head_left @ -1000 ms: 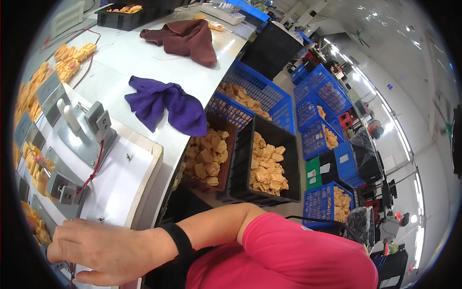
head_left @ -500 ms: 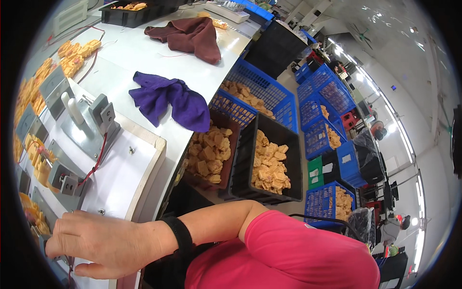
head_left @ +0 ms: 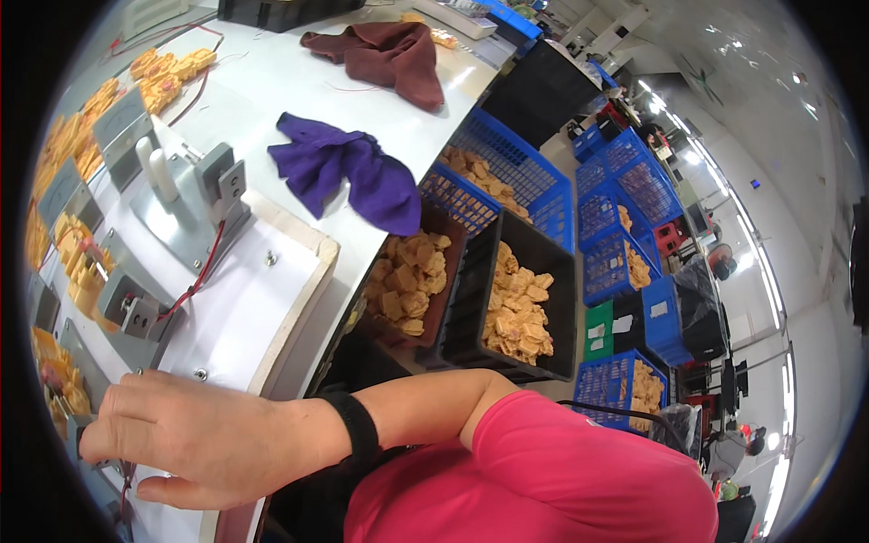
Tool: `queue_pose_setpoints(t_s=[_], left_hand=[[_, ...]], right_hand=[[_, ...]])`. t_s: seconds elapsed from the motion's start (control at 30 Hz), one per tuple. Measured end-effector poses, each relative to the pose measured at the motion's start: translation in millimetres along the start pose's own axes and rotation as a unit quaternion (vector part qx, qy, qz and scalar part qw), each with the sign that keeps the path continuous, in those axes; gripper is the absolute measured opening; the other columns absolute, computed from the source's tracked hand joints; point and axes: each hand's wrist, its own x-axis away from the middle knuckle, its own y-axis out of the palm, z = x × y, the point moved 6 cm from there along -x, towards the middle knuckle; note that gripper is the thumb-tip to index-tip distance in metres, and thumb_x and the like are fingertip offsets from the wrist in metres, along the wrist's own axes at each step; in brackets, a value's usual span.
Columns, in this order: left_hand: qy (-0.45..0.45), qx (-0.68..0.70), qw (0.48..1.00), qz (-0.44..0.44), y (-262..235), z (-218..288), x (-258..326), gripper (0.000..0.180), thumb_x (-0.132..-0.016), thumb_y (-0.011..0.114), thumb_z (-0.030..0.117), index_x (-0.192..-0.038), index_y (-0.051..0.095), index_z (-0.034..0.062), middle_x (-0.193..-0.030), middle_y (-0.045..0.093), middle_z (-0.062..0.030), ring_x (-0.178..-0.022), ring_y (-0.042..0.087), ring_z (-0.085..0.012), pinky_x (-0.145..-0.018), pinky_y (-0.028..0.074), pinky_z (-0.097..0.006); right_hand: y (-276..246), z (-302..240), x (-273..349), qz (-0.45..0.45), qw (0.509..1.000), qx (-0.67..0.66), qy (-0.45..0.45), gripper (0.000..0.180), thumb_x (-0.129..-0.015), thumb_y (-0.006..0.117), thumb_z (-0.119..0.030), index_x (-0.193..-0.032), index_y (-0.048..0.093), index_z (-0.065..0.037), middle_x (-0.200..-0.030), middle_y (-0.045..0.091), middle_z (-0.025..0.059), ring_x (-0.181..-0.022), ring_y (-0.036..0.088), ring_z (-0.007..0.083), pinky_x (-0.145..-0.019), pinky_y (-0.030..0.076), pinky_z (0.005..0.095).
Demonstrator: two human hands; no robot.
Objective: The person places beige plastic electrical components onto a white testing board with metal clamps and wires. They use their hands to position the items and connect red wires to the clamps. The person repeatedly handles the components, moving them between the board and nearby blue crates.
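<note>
Yellow piece (head_left: 59, 369) seated by grey fixture (head_left: 75, 429), just beside right hand (head_left: 204, 442); fingers loosely curled, thumb apart, fingertips partly hidden, cannot tell if anything gripped; left hand out of sight; piece probably light, stiff, perhaps brittle at thin edges, best held by outer sides; purple cloth (head_left: 348, 172) farther along bench (head_left: 253, 90); black crate (head_left: 563, 308) with tan pieces (head_left: 516, 317) beyond.

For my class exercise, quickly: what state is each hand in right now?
Left hand: out of view, cannot be told.
Right hand: partly curled; whether it holds anything cannot be told.
</note>
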Motion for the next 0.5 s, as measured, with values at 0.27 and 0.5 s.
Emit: queue_pose_setpoints(t_s=[0.27, 0.5], left_hand=[[0.019, -0.146, 0.988, -0.036, -11, 21, -5, 0.067, -0.099, 0.04, 0.047, -0.139, 0.04, -0.0079, -0.138, 0.048, -0.0209, -0.125, 0.049, -0.0331, -0.109, 0.037, -0.043], [-0.087, -0.184, 0.971, 0.127, -21, 10, 12, 0.067, -0.101, 0.032, 0.049, -0.137, 0.042, -0.0069, -0.133, 0.051, -0.0198, -0.122, 0.05, -0.0289, -0.106, 0.037, -0.044]], right_hand=[[2, -4, -9, 0.001, 1.0, -0.008, -0.007, 0.052, -0.075, 0.072, -0.001, -0.122, 0.051, -0.006, -0.105, 0.057, 0.0137, -0.098, 0.055, 0.034, -0.086, 0.046, 0.0416], [-3, -2, 0, -0.089, 0.992, 0.045, 0.077, 0.064, -0.08, 0.073, -0.001, -0.135, 0.042, 0.002, -0.128, 0.054, 0.0167, -0.1, 0.058, 0.02, -0.089, 0.045, 0.0316]])
